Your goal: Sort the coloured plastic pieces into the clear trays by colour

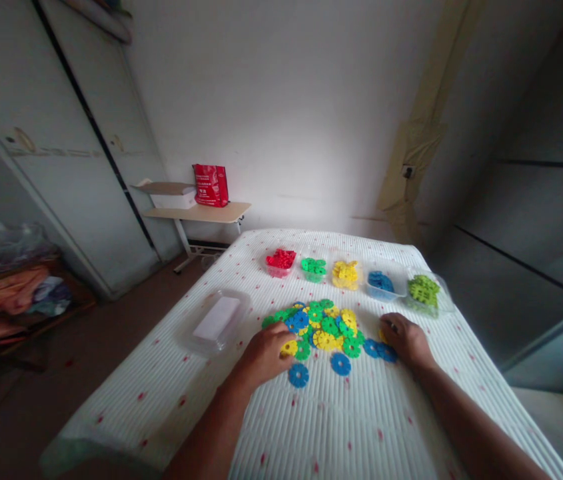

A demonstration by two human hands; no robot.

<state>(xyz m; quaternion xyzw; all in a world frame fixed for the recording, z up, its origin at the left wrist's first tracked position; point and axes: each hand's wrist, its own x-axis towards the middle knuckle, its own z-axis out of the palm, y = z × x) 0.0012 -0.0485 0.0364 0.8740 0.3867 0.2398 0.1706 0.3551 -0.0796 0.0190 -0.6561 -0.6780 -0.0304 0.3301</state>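
Observation:
A loose pile of round, notched plastic discs in green, yellow and blue lies on the cloth. At its left edge my left hand is curled, thumb and fingers around a yellow disc. My right hand is closed on the pile's right side, beside blue discs. A yellow edge shows under its fingers, but they hide most of what is there. Two separate blue discs, one at the left and one further right, lie in front of the pile.
Behind the pile stands a row of clear tubs with red, green, yellow, blue and light green pieces. A clear lidded box is at the left. A side table holds a red bag.

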